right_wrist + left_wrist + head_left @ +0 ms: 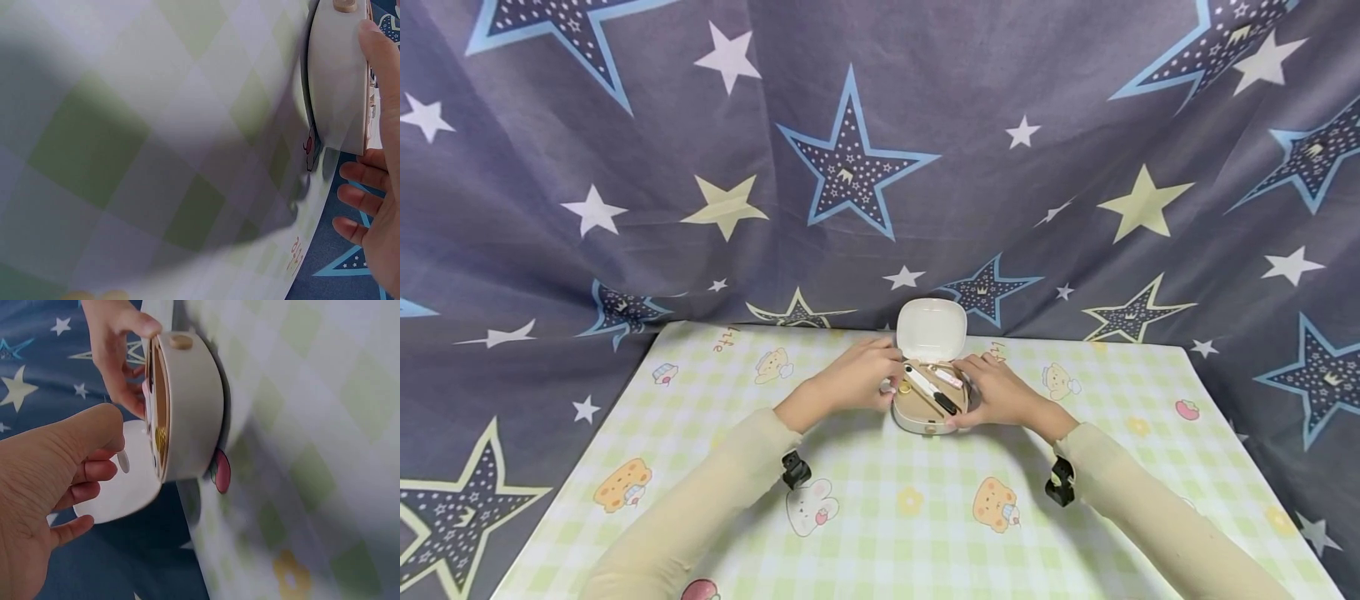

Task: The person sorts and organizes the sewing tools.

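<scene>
A small white case (917, 423) with a tan inside stands on the table, its lid (932, 329) raised at the back. In it lie a slim white-and-black tool (931, 390), a pink-and-white piece (949, 378) and a small gold round piece (905, 387). My left hand (863, 374) is at the case's left side, and its thumb and fingertips pinch a small pale oval piece (123, 461) of unclear kind. My right hand (1006, 393) grips the case's right side, thumb (379, 47) near the front clasp and fingers toward the back.
A green-and-white checked tablecloth (865, 533) with cartoon prints covers the table. Behind the case hangs a dark star-patterned curtain (985, 200), close to the raised lid. Both forearms in pale sleeves (700, 492) reach across the table.
</scene>
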A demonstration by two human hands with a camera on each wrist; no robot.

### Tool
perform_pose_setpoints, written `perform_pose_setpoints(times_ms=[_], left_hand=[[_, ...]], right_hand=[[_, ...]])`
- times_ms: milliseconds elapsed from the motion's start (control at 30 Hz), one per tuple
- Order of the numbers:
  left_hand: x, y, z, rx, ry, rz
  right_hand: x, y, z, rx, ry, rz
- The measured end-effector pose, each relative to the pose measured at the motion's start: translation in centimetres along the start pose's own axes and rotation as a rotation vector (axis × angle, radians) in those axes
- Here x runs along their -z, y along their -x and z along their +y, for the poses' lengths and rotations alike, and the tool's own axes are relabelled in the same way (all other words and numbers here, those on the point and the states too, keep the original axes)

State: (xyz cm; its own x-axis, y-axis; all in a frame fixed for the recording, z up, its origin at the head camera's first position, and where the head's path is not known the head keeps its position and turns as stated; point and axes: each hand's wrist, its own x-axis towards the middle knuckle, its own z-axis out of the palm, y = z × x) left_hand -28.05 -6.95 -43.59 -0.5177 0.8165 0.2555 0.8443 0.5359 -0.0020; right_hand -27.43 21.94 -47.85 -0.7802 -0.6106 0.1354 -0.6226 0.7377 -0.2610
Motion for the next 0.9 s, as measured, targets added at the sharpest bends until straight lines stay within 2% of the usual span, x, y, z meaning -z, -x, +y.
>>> perform_pose_setpoints(times_ms=[300, 533, 733, 900], left_hand=[[-0.4, -1.8, 1.1, -0.046, 0.001, 0.003], [-0.9, -2.9, 1.5, -0.048, 0.007, -0.048], [-0.8, -3.3, 2.0, -0.041, 0.014, -0.107], [-1.2, -3.5, 1.9, -0.030, -0.004, -0.145]], right_hand=[[0.2, 0.0, 0.0, 0.013, 0.003, 0.007], [0.2, -0.1, 0.0, 0.007, 0.000, -0.003], [0.0, -0.1, 0.2, 0.009, 0.002, -0.004], [-0.1, -0.1, 0.3, 0.009, 0.008, -0.004]])
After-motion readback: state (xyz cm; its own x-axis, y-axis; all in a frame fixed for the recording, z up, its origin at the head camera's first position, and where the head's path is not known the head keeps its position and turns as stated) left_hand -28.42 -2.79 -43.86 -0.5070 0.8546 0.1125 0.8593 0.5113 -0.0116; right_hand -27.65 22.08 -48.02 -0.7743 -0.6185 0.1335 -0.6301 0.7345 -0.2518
